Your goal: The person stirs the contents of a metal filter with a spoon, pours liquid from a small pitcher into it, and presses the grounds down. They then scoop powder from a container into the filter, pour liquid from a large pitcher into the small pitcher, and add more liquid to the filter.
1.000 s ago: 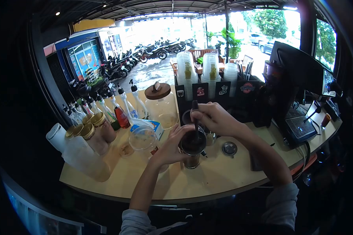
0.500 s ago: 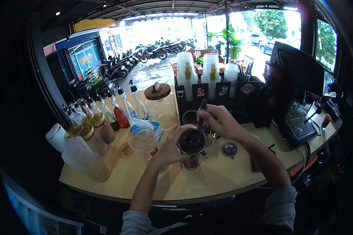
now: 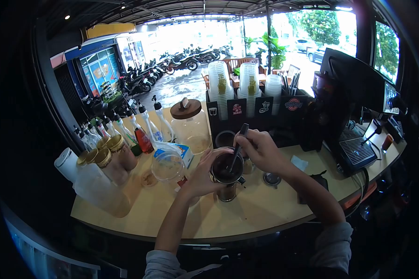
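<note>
My left hand (image 3: 204, 175) is wrapped round the side of a round vessel (image 3: 226, 166) with dark contents, which sits over a glass or metal container (image 3: 227, 192). Between the fingertips of my right hand (image 3: 260, 149) is the upper part of a dark stirring utensil (image 3: 237, 148). Its lower end dips into the dark contents, and it leans to the right at the top. A small round metal lid (image 3: 271, 178) lies on the counter just right of the vessel. Left of my left hand stands a clear plastic tub (image 3: 168, 166).
Behind stand a wooden-lidded jar (image 3: 191, 130), pump bottles (image 3: 143, 139) and stacked cups (image 3: 220, 86) in a black holder (image 3: 228, 122). Gold-lidded jars (image 3: 118, 153) and a frosted jug (image 3: 100, 190) are left on the counter (image 3: 209, 223). A black machine (image 3: 356, 149) stands right.
My right hand has shifted slightly, and the utensil has gone from nearly upright to slanted, its lower end further left in the vessel. My left hand has hardly moved.
</note>
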A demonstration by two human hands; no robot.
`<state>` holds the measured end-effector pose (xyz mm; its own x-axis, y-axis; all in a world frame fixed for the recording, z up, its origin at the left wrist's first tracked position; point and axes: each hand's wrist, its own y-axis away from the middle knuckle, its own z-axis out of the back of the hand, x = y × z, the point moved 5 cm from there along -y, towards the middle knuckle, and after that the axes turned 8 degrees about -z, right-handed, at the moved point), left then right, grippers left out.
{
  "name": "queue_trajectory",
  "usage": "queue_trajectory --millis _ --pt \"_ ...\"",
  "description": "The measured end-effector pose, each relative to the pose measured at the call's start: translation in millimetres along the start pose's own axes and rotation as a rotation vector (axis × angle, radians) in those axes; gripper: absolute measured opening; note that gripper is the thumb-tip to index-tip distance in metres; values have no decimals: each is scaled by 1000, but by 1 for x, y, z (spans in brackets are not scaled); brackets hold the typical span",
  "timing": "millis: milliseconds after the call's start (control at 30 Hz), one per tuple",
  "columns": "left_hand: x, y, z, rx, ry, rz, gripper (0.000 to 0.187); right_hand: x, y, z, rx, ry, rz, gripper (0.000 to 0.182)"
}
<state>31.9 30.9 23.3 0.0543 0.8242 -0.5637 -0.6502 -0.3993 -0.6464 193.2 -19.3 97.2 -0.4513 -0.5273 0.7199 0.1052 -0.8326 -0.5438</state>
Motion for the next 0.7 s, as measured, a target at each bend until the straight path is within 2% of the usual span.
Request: queue_trajectory --millis 33,67,233,300,333,367,467,567,633,700 --pt "0 0 0 -1 1 -22 81 4 1 0 -13 57 47 21" --pt "0 0 0 -1 3 -42 80 5 0 2 -78 -26 10 21" --pt "-3 2 0 -9 14 2 80 -1 4 -7 -25 -43 -15 19" --pt "-2 2 0 -3 10 5 80 4 4 -4 -104 112 139 20" --pt "-1 2 0 -1 -9 -9 80 4 3 -2 -70 -32 -41 19" --pt "-1 3 0 0 -27 -23 80 1 2 -2 -69 -31 -42 19" --pt "-1 2 1 26 -50 -29 80 -6 -2 -8 141 -59 -32 21" --pt "-4 0 2 79 -72 -75 83 -6 -12 2 138 60 -72 23" --pt "-2 1 1 86 -129 -48 84 -9 -16 1 114 41 -48 24" --pt "0 2 1 93 -188 -25 86 -6 -17 -7 178 8 -5 24"
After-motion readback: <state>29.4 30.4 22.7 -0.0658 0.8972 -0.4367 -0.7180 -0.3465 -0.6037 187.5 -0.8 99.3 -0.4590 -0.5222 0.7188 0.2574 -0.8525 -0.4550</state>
